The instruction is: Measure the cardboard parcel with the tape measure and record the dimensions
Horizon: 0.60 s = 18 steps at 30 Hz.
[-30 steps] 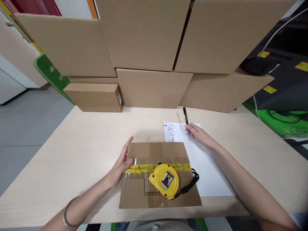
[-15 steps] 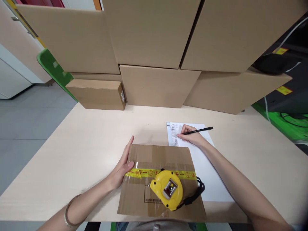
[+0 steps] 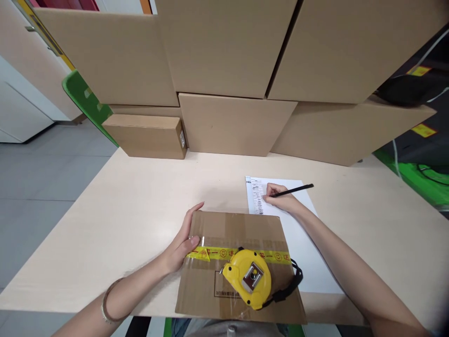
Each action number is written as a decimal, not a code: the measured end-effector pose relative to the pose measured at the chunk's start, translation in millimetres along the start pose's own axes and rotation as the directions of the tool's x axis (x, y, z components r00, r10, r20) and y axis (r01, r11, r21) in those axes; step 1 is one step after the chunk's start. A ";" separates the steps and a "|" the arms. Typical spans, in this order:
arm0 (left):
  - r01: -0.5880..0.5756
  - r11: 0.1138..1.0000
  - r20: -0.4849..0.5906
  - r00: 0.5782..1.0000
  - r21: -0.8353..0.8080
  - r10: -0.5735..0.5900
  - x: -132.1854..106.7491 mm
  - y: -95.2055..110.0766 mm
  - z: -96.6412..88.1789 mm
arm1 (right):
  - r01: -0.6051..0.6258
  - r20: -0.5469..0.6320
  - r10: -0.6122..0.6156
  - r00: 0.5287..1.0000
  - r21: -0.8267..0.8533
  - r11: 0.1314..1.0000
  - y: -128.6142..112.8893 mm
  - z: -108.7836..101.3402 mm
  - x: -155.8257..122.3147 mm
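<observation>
A taped cardboard box (image 3: pixel 203 285) lies near the table's front edge. My left hand (image 3: pixel 184 241) grips its left side, thumb on top by the yellow printed tape and fingers reaching along the side to the far corner. On top of the box rests a yellow tape measure (image 3: pixel 261 290) with a black wrist strap (image 3: pixel 287 290). Beyond the box, my right hand (image 3: pixel 280 196) is closed around a black pen (image 3: pixel 298 189) over a white sheet of paper (image 3: pixel 305 262). Rows of dark writing run down the sheet's left part. The pen's tip is hidden by my fingers.
Large cardboard boxes (image 3: pixel 235 126) are stacked like a wall along the back of the table (image 3: pixel 105 220). A smaller flat carton (image 3: pixel 150 138) stands at the back left. Black equipment with cables (image 3: pixel 421 107) is at the far right, beside a green surface (image 3: pixel 414 178).
The view has shifted slightly, moving everything a little to the right. My left fingers curl farther round the box's far corner. My right hand keeps its pen grip over the sheet.
</observation>
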<state>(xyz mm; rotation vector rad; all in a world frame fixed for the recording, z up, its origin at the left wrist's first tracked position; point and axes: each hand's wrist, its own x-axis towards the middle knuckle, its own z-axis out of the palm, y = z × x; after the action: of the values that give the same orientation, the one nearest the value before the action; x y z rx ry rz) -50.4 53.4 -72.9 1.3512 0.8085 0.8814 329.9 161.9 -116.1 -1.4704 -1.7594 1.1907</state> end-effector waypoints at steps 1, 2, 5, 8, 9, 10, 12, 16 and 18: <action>-0.002 1.000 -0.001 1.000 0.005 0.002 0.0 0.4 -0.1 | -0.003 0.003 0.003 1.000 -0.007 1.000 1.1 -0.1 0.0; -0.005 1.000 -0.002 1.000 0.013 0.005 0.0 0.9 -0.1 | -0.005 0.007 0.005 1.000 -0.014 1.000 1.8 -0.2 -0.1; -0.014 0.999 -0.001 1.000 0.042 0.014 0.4 3.3 0.2 | -0.002 0.017 0.003 1.000 -0.033 0.999 2.3 -0.3 -0.3; -0.009 0.999 0.001 1.000 0.050 0.009 0.6 6.3 0.9 | -0.002 0.023 0.003 1.000 -0.046 0.999 2.0 -0.4 -0.1; -0.005 0.999 0.002 1.000 0.049 0.005 0.5 7.1 1.2 | -0.002 0.023 0.003 1.000 -0.049 0.999 2.1 -0.5 0.0; -0.003 0.999 0.002 1.000 0.051 0.002 0.4 7.6 1.4 | -0.002 0.021 0.003 1.000 -0.051 0.999 2.3 -0.5 0.1; -0.002 0.998 0.001 1.000 0.060 0.002 0.0 8.0 1.6 | -0.002 0.018 0.003 1.000 -0.055 0.998 3.4 -0.7 0.3; -0.015 0.997 -0.007 1.000 0.071 0.016 0.0 6.9 1.1 | -0.013 0.049 0.016 0.999 -0.064 0.998 6.2 -0.8 0.8; -0.022 0.997 -0.005 1.000 0.070 0.022 0.5 6.7 0.8 | -0.014 0.056 0.018 0.998 -0.073 0.997 7.2 -0.7 1.5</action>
<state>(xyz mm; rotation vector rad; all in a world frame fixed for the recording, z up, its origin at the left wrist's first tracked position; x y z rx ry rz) -49.9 53.5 -66.1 1.4219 0.8370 0.8812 333.5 163.7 -122.3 -1.5090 -1.8500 1.1990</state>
